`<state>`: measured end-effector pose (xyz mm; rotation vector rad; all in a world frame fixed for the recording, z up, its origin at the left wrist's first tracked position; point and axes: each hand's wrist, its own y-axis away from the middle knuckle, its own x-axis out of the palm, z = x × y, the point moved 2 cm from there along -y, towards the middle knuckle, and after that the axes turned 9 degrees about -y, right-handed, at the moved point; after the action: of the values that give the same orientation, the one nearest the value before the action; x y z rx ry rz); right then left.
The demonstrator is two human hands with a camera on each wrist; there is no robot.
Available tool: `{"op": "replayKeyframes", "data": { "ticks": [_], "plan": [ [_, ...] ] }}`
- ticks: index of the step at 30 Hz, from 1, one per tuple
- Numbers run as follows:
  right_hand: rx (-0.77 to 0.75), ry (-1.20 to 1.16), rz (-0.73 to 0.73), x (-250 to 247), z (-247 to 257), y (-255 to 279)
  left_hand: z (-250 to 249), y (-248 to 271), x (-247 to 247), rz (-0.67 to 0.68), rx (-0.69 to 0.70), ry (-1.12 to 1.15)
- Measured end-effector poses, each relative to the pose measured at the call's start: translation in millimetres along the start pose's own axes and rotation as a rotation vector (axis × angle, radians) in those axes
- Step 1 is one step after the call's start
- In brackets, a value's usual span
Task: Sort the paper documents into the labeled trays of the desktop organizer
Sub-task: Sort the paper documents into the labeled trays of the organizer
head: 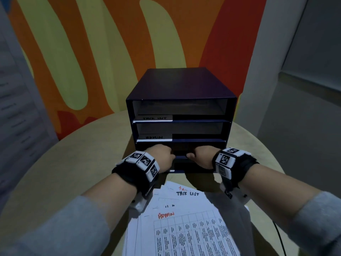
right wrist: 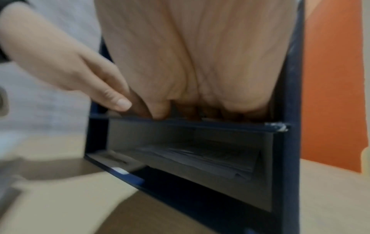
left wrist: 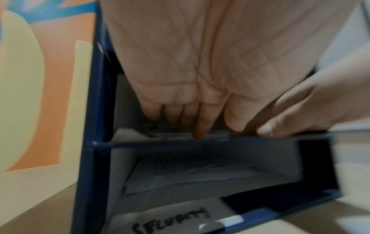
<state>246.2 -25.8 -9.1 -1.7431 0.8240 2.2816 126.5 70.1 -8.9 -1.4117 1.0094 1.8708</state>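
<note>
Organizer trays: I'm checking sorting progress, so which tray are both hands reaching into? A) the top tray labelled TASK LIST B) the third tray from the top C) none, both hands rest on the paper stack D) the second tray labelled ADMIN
B: the left hand and right hand both reach into the organizer just below the ADMIN label.

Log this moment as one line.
left hand, right hand: fingers inside organizer third tray | stack of documents unsorted on table

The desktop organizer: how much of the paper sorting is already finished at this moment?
Done: some sheets already lie in the bottom tray. In hand: the left hand and right hand both reach into the third tray. Left: the stack of papers on the table, with ADMIN and TASK LIST sheets showing.
</note>
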Motion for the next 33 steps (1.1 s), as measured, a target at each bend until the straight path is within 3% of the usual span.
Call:
{"op": "replayKeyframes", "data": {
  "ticks": [4,6,9,12,16,20,25,33],
  "plan": [
    [-0.074,-0.063,0.043,-1,-8,37,9,43,-1,-0.132,0.075,0.152],
    [-0.118,-0.092,-0.003,-4,-15,53,11,68,-2,-0.178,0.108,0.236],
    [-0.207,-0.209,-0.118,-7,-22,75,12,97,6,-0.011,0.150,0.307],
    [-0.246,-0.255,-0.033,4,-24,95,7,116,19,0.137,0.134,0.246],
    [-0.261,-0.183,0.087,34,-23,103,-4,131,28,0.201,0.071,0.176],
    [-0.220,-0.129,0.104,60,-24,100,-13,130,38,0.201,0.035,0.091],
    [-0.181,-0.092,0.032,72,-24,94,-13,125,42,0.127,-0.035,0.169],
    [-0.176,-0.161,-0.064,66,-28,99,10,122,39,0.011,-0.107,0.522]
  ]
}}
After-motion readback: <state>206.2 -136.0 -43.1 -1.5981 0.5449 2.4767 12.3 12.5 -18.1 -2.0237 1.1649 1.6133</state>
